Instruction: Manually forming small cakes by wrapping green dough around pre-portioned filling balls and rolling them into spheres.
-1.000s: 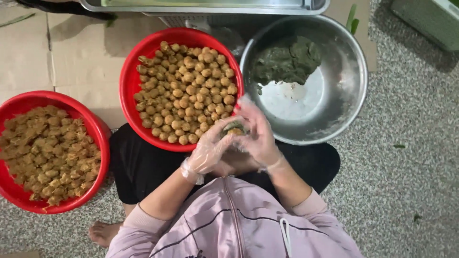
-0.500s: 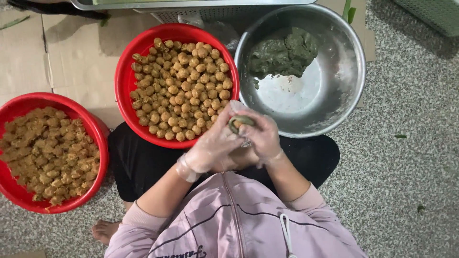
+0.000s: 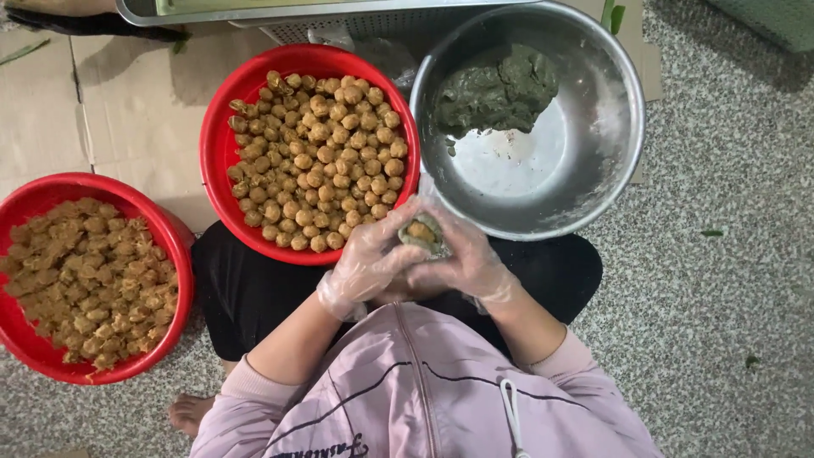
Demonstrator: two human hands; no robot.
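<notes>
Both my hands wear thin clear gloves and meet above my lap. My left hand (image 3: 366, 265) and my right hand (image 3: 468, 265) cup one piece of green dough (image 3: 421, 235) with a brown filling ball sunk in its middle. The dough edges curl up around the ball. Just beyond my hands sits a red bowl (image 3: 222, 151) heaped with several brown filling balls. To its right a steel bowl (image 3: 610, 161) holds a lump of dark green dough (image 3: 497, 92) against its far wall.
A second red bowl (image 3: 25, 203) of brown, rougher filling pieces stands at my left. Flattened cardboard (image 3: 51, 110) lies under the bowls, on a speckled stone floor (image 3: 721, 297). A metal tray edge (image 3: 254, 12) runs along the top. My bare foot (image 3: 191, 414) shows at bottom left.
The hands have stayed together over my lap. The dough piece has opened toward the camera, so the brown ball inside it now shows plainly.
</notes>
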